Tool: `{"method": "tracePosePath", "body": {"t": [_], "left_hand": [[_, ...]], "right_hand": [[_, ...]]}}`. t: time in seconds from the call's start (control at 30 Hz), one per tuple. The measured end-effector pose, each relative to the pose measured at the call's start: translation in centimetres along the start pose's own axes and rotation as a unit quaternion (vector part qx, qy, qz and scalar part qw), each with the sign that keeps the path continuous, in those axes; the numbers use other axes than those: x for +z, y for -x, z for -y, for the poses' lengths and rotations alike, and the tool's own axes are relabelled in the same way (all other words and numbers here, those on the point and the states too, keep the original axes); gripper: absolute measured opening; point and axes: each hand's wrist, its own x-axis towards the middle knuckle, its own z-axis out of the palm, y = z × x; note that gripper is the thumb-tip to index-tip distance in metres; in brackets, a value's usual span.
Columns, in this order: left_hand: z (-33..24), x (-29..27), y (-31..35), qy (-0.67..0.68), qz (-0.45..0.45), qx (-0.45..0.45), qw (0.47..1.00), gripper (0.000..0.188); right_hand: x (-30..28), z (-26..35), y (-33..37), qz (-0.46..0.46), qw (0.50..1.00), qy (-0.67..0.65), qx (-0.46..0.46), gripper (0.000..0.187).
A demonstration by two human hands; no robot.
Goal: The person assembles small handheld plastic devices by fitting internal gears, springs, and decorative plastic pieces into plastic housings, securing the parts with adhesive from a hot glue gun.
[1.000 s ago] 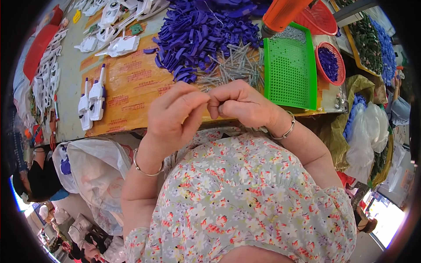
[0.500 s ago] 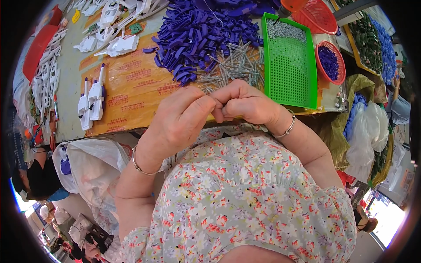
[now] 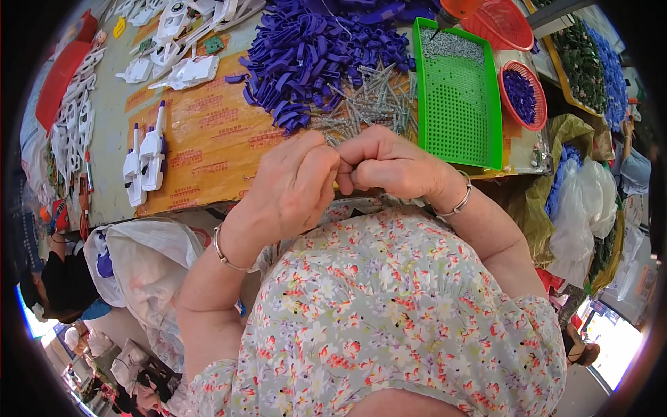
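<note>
My left hand (image 3: 295,182) and my right hand (image 3: 392,165) meet at the table's near edge, fingers curled and fingertips together. Whatever they pinch is hidden behind the fingers and too small to name. Just beyond them lies a heap of metal springs (image 3: 379,104). Behind the springs rises a large pile of purple plastic pieces (image 3: 313,59). To the right of the springs sits a green tray (image 3: 458,111) with a grid of holes, and small silvery parts (image 3: 451,48) gather at its far end.
Two white and purple toy-like assemblies (image 3: 149,163) lie at left, with more white housings (image 3: 191,71) beyond. A red basket (image 3: 522,96) of purple parts stands right of the tray. An orange-handled power tool (image 3: 458,8) hangs above the tray. A white bag (image 3: 149,264) is below the table's left edge.
My left hand has turned slightly, its knuckles rolling over toward the right hand. My right hand has barely moved, and the things on the table stay as they were.
</note>
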Motion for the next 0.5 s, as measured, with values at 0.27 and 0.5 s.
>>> {"method": "tracePosePath", "body": {"t": [0.27,0.5], "left_hand": [[1.9,-0.8,0.4,0.041,-0.089,-0.110,0.989,0.019],[-0.3,-0.8,0.5,0.106,-0.087,-0.080,0.987,0.018]], "right_hand": [[0.0,0.3,0.0,0.013,0.999,0.030,-0.041,0.019],[-0.1,-0.3,-0.1,0.011,0.999,-0.016,-0.031,0.015]]}}
